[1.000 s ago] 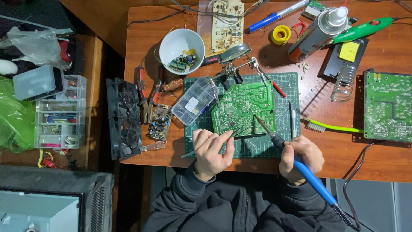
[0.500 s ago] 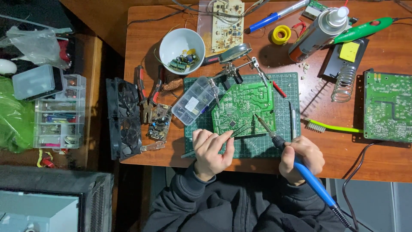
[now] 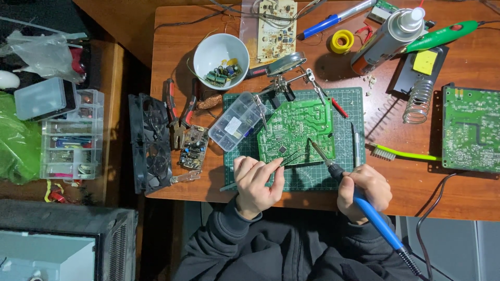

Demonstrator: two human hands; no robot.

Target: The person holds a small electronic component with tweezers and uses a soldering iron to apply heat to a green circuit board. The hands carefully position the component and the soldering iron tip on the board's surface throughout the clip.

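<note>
Fingers L: left hand [image 3: 256, 183] pinching tweezers [image 3: 292, 157] – tips touching green board [image 3: 296, 130]
Fingers R: right hand [image 3: 364, 190] gripping soldering iron [image 3: 359, 198] – tip on board

1. A wooden counter [image 3: 458, 198] with a smooth, reddish-brown finish is seen.
2. A matt green cutting mat [image 3: 346, 125] with a printed grid is laid on it.
3. A green circuit board [image 3: 297, 127] with a slightly glossy lacquered face, dotted with silvery solder, is shown.
4. A soldering iron [image 3: 359, 200] with a glossy blue plastic handle and a dull metal tip is held.
5. Thin dark metal tweezers [image 3: 294, 157] are seen.
6. A glossy white bowl [image 3: 221, 52] and a clear plastic box [image 3: 237, 122] are pictured.
7. A shiny metal spray can [image 3: 388, 36] is seen.
8. Dark matt cloth sleeves [image 3: 219, 244] are worn.
</note>
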